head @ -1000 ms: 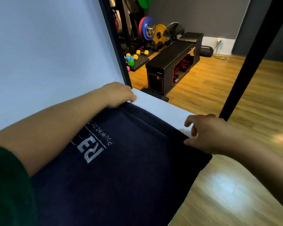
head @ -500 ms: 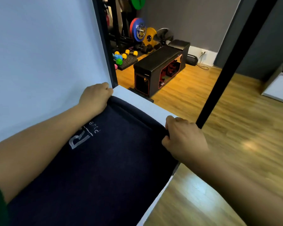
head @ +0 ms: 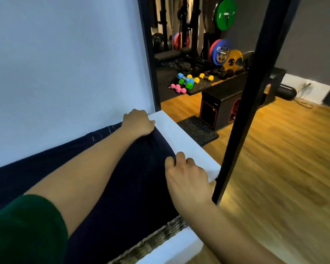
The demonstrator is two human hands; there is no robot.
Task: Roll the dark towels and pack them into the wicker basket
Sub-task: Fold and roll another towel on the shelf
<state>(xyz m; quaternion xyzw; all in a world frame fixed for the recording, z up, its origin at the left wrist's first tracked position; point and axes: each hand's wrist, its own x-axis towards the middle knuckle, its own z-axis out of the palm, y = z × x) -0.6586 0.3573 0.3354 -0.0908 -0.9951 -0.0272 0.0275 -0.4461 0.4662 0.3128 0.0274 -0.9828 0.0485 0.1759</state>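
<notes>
1. A white tabletop [head: 181, 141] is seen running away from the camera, with a pale wall [head: 65, 63] right along its left side.
2. The dark towel [head: 133, 187] is spread flat over most of that top. Only a strip of white is left bare past its far edge.
3. A bit of wicker basket [head: 160, 235] rim is seen low down, just beside the towel's near right edge. Whether the towel hangs into it can't be told.
4. The left hand [head: 139, 121] is parked on the towel's far corner by the wall, fingers curled down over the edge and gripping it. A green sleeve [head: 23, 229] is pushed up that arm.
5. The right hand [head: 187, 172] is set on the far edge nearer the table's right side, fingers bent and bunched together, the cloth nipped under the fingertips.
6. A black pole [head: 251, 92] rises at the table's right edge, with wood floor [head: 274, 168] beyond it.
7. Further back, gym gear is seen: a black bench [head: 223, 103], coloured dumbbells [head: 189, 81] on a dark mat, a green plate [head: 226, 13] up high, and blue-red and yellow plates below it.
8. Versus half a second ago:
   - the hands are drawn closer together along the far edge
   - the cloth between them is more puckered
   - the pale lettering is mostly hidden behind the left forearm
   - the basket rim, not in view then, is now seen
   - more of the rack is shown
</notes>
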